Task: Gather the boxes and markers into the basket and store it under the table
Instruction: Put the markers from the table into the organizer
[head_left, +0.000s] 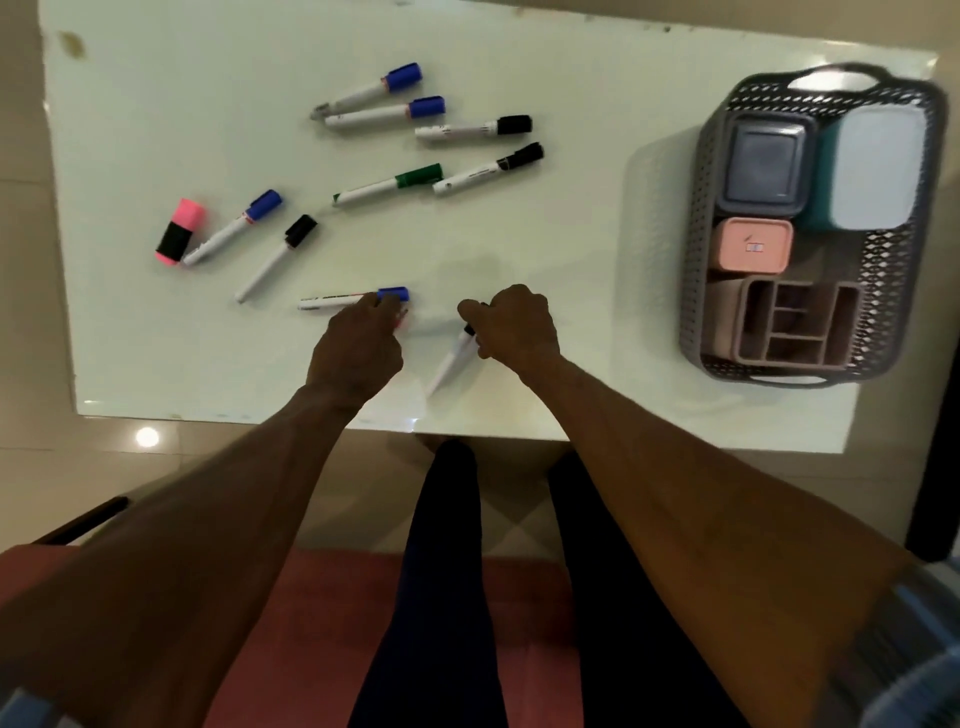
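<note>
At the near edge of the white table (571, 260), R hand (511, 325) is fisted around a black-capped marker (453, 361), cap end inside the fist, white barrel poking out below & toward the table edge. L hand (358, 345) is curled, fingertips down on a blue-capped marker (353, 300) lying flat; something red shows just under the fingers, can't tell what, nor whether the marker is actually gripped. Further out, loose markers are scattered on the table: two blue-capped (371, 92) at the far side, two black-capped (475, 130) right of them, a green one (389, 185) mid-table, another blue (234, 228) & black (275, 258) to the left, w/ a pink highlighter (180, 231) touching the blue one's tail end. Print on the barrels is too blurred to read. Well apart at the right stands the grey mesh basket (698, 291), already holding a grey box (763, 166), a teal box w/ pale lid (878, 166), a pink box (753, 247) w/ a small unreadable label, & a divided pink organiser (795, 325).
</note>
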